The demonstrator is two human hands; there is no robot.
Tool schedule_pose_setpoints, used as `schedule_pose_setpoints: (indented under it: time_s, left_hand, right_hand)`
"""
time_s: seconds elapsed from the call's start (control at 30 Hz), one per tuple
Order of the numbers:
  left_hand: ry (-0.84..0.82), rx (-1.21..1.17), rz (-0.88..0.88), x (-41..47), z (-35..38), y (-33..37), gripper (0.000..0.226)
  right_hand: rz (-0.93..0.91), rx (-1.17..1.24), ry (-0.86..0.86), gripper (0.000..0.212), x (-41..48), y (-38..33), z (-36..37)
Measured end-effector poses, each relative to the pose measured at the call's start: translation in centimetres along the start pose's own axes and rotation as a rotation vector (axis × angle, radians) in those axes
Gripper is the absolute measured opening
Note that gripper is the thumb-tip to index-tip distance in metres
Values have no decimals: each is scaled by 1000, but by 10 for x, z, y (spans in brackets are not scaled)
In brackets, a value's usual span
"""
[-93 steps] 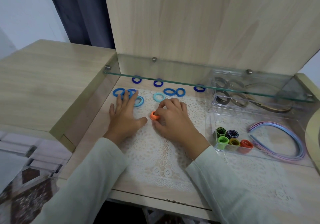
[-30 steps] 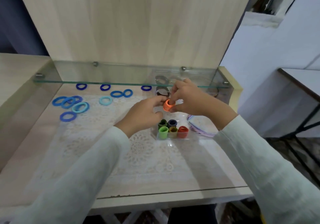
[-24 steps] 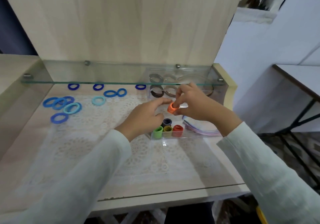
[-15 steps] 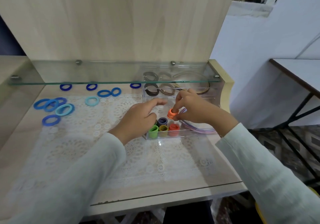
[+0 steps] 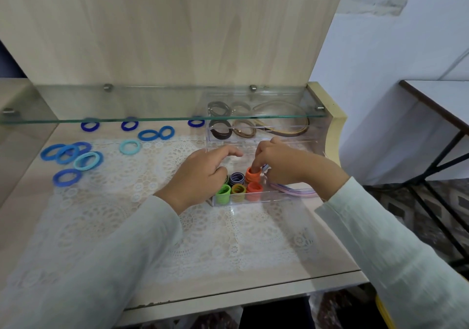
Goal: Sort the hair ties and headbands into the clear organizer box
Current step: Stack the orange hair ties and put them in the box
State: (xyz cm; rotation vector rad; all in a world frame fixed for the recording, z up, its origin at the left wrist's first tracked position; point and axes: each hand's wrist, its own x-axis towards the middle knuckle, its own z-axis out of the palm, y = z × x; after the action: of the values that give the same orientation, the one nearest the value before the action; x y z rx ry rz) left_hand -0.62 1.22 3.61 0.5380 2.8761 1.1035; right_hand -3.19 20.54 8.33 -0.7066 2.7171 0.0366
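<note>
The orange hair tie roll (image 5: 252, 175) is pinched by the right hand (image 5: 286, 167) in the front compartment of the clear organizer box (image 5: 269, 200), with the index fingertip pushed into its hole and the other fingers curled beside it; the left hand (image 5: 200, 176) is held loosely curled over the box's left end, index finger extended, nothing gripped. 5 rolls are plainly counted there (green, olive, red-orange, navy, orange) with pastel headbands (image 5: 291, 192) just beside them; at least 11 blue hair ties (image 5: 67, 177) are scattered loose, some on the lace mat (image 5: 215, 239).
</note>
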Motion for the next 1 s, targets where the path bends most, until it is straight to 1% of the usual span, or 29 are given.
schedule_pose_setpoints:
  time_s: [0.1, 0.27, 0.37, 0.43, 0.67, 0.77, 1.0]
  left_hand:
    - [-26, 40, 2, 1, 2, 1, 47]
    - [-128, -24, 77, 4, 4, -2, 43]
    - [-122, -49, 116, 0, 2, 0, 35]
    - [-88, -45, 132, -2, 2, 3, 32]
    - [-56, -116, 141, -3, -2, 8, 32]
    - [-57, -93, 130, -3, -2, 9, 34]
    - [-165, -44, 236, 0, 3, 0, 38]
  right_hand:
    - [13, -21, -24, 41, -3, -5, -3]
    - [38, -74, -53, 39, -8, -17, -9]
    - [52, -59, -62, 40, -10, -22, -12]
    - [63, -66, -70, 43, -11, -24, -13]
    - [74, -64, -98, 43, -13, -27, -18]
    - [81, -66, -113, 42, -14, -28, -17]
    - [94, -46, -109, 41, -15, -27, -16]
